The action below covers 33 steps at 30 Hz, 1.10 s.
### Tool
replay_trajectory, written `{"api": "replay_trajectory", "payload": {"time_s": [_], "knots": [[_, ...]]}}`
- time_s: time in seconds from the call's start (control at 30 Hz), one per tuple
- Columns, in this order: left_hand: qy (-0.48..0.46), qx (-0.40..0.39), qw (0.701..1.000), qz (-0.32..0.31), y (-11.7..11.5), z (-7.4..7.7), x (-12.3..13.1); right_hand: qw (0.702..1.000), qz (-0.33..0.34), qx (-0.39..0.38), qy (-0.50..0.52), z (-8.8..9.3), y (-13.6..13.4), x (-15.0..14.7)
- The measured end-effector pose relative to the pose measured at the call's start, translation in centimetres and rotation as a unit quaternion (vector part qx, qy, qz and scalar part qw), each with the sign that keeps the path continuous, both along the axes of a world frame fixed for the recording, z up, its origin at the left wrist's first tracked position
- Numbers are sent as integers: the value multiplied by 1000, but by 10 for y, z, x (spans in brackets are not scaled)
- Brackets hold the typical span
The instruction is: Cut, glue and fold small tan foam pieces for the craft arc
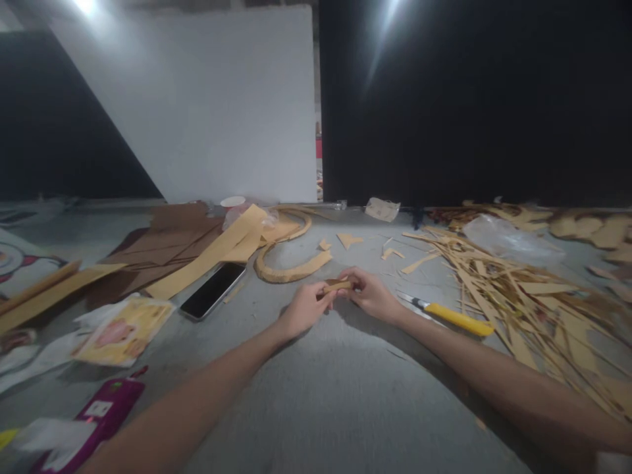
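Between my two hands is a small tan strip, which looks like foam or card. My left hand pinches its left end, and my right hand grips the other end, fingers closed. Just beyond them a long curved tan strip lies on the grey table. To the right of my right hand rests a utility knife with a yellow handle, its blade pointing left. Small tan offcuts are scattered past my hands.
Left of my hands lie a black phone, tan sheets, brown sheets, a yellow tissue pack and a purple device. A heap of thin tan scraps and a clear plastic bag cover the right side.
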<state>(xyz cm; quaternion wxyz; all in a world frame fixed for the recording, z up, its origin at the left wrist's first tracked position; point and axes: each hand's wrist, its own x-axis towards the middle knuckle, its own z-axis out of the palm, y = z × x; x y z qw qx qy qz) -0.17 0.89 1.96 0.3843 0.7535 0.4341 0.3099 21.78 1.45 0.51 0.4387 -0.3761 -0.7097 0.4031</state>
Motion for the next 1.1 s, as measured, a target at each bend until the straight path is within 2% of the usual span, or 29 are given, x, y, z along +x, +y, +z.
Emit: {"api": "replay_trajectory", "payload": {"time_s": [0.07, 0.17, 0.33, 0.43, 0.5, 0.6, 0.67, 0.77, 0.87, 0.97, 1.1], "knots": [[-4, -10, 1000, 6, 1, -1, 0, 1000, 3, 0, 3, 2, 0, 0], [-4, -26, 1000, 14, 3, -3, -1, 999, -31, 7, -16, 4, -1, 1], [50, 5, 999, 18, 2, -5, -1, 997, -56, 10, -57, 0, 1, 3], [177, 86, 979, 56, -8, -1, 3, 995, -49, 13, -84, -6, 3, 3], [258, 181, 944, 97, -18, 3, 8, 994, -42, 13, -97, -8, 3, 3], [315, 310, 895, 65, -32, 7, 15, 992, -40, 23, -119, -9, 3, 3], [325, 341, 881, 29, -38, 4, 18, 991, -40, 29, -128, -7, 2, 2], [343, 332, 879, 9, -42, -5, 22, 990, -37, 36, -132, -5, 2, 1], [361, 308, 880, 7, -43, -11, 23, 980, -56, 82, -175, -5, 4, 1], [366, 297, 882, 3, -44, -9, 23, 958, -91, 139, -235, -6, 6, 2], [379, 290, 879, -3, -45, -2, 23, 935, -136, 158, -287, -7, 4, 3]]}}
